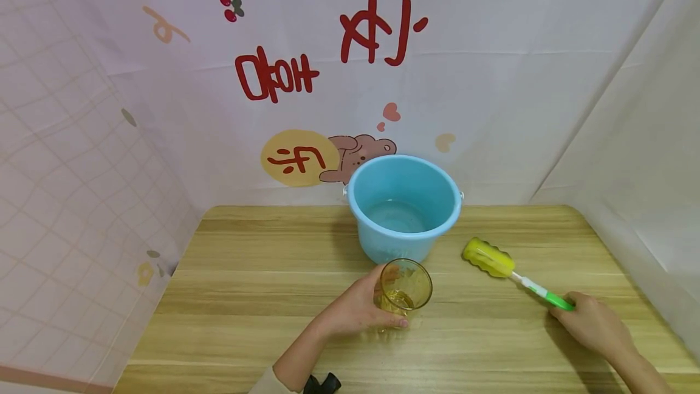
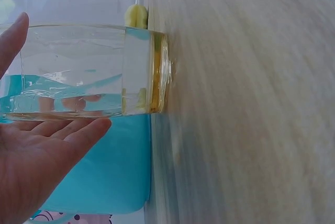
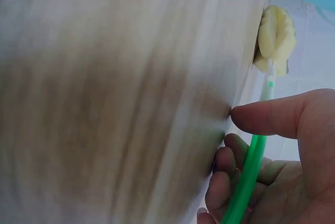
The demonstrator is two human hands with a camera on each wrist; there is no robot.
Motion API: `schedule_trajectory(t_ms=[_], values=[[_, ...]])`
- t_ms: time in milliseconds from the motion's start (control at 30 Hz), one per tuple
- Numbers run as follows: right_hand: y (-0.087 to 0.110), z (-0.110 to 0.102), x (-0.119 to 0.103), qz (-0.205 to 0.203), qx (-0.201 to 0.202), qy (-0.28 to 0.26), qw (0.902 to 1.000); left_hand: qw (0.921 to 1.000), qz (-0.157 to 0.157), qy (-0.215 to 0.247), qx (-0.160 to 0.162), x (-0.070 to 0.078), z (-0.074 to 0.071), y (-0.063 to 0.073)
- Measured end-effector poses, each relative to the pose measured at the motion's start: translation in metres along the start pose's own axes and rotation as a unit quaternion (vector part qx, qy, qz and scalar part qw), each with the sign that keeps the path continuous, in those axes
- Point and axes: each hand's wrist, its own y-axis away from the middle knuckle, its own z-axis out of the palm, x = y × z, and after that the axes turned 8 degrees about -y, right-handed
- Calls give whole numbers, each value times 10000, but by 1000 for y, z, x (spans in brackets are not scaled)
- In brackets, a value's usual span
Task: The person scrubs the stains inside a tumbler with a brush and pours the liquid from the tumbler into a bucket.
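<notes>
Gripping the amber glass (image 1: pixel 406 297), that's the left hand (image 1: pixel 355 309), forearm angled in from eight o'clock, thumb and fingers curved round the upright sides! Just past three o'clock of the glass, the right hand (image 1: pixel 593 324) curls low round the green-handled brush (image 1: pixel 497 262), its yellow head pointing to ten. Blue bucket (image 1: pixel 385 248) at twelve, on the bench (image 1: pixel 262 260)!

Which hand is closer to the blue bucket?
Left. The left hand is just in front of the blue bucket, holding the glass; the right hand is farther off to the right, at the brush.
</notes>
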Motion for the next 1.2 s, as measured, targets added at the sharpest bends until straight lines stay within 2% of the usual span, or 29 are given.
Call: schedule_trajectory(t_ms=[433, 633, 900, 1200], values=[[1, -8, 0, -187, -18, 155, 9997, 10000, 90, -8, 12, -2, 1, -1], [0, -9, 3, -401, 13, 190, 9990, 10000, 64, 5, 5, -1, 1, 0], [-1, -16, -1, -494, -254, 42, 9984, 9999, 99, 3, 11, -2, 1, -1], [-1, -27, -24, -530, 140, -69, 9985, 9999, 119, 58, 3, -2, 1, -1]])
